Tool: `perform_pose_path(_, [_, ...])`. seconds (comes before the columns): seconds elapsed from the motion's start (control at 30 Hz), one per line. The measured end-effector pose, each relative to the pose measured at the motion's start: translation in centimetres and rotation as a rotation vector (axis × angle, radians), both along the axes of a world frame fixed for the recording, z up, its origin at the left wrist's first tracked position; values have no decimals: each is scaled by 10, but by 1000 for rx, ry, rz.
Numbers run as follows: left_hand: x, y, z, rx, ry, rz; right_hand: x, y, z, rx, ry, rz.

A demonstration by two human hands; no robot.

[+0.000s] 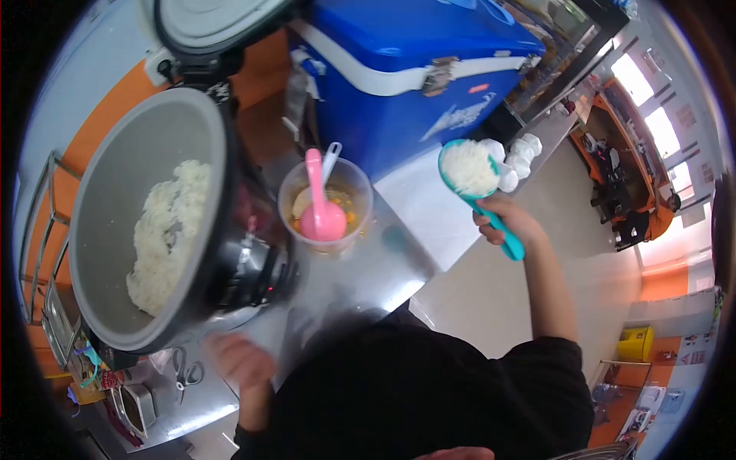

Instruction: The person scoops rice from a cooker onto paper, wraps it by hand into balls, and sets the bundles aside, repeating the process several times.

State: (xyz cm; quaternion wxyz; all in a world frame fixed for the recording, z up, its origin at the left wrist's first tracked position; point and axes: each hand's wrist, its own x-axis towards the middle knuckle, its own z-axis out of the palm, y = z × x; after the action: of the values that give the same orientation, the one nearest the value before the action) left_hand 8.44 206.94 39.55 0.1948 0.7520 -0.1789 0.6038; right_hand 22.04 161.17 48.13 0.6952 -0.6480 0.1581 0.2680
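My right hand [507, 218] is closed round the handle of a teal rice scoop [512, 244], raised at the right of the head view. White rice [469, 167] is heaped in its bowl. Behind the scoop, several white cups or wrapped portions [520, 157] stand along the counter edge. My left hand [241, 360] is smeared by motion below the rice cooker, and its fingers do not show clearly. The open rice cooker [100, 192] stands at the left, with cooked rice [165, 238] in its grey pot. Its lid [215, 23] is raised.
A clear plastic tub [366, 211] holds liquid with yellow bits, a pink ladle [323, 221] and a white-handled utensil [331, 159]. Behind it stands a blue cooler box [383, 100]. Scissors [184, 372] and a metal container [138, 410] lie lower left. Another person [658, 222] is far right.
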Motion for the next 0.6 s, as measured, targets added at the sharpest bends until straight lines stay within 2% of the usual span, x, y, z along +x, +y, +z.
perform_pose_path(0.03, [10,-40,-19,-4,267,-336,0,-29,-32,-75,24,-16])
perform_pose_path(0.1, [40,-118,-72,-97,559,-619,6,-74,-88,-147,67,-39])
perform_pose_path(0.13, [51,-154,-101,-132,915,-719,7,-89,-108,-138,96,-52])
perform_pose_path(0.2, [77,-221,-108,148,1015,-707,9,-110,-137,-148,81,-79])
perform_pose_path(0.23, [89,-247,-111,148,1015,-697,15,-114,-142,-168,67,-114])
perform_pose_path(0.27, [100,-270,-113,158,1091,-587,24,-119,-145,-164,67,-104])
perform_pose_path(0.3, [109,-290,-117,165,1168,-475,30,-121,-145,-307,-56,-99])
perform_pose_path(0.33, [119,-305,-121,158,1178,-461,35,-122,-148,-448,-178,-90])
perform_pose_path(0.37, [128,-319,-126,114,1154,-314,40,-126,-162,-444,-166,-72])
perform_pose_path(0.4, [132,-330,-131,71,1119,-164,50,-129,-183,-738,-607,-4])
perform_pose_path(0.43, [133,-336,-135,64,1122,-145,58,-122,-186,-1011,-1067,62])
perform_pose_path(0.5, [137,-338,-142,163,1223,-40,53,-104,-176,-1202,-745,439])
perform_pose_path(0.6, [132,-341,-140,165,1237,4,48,-97,-171,-1160,-706,492])
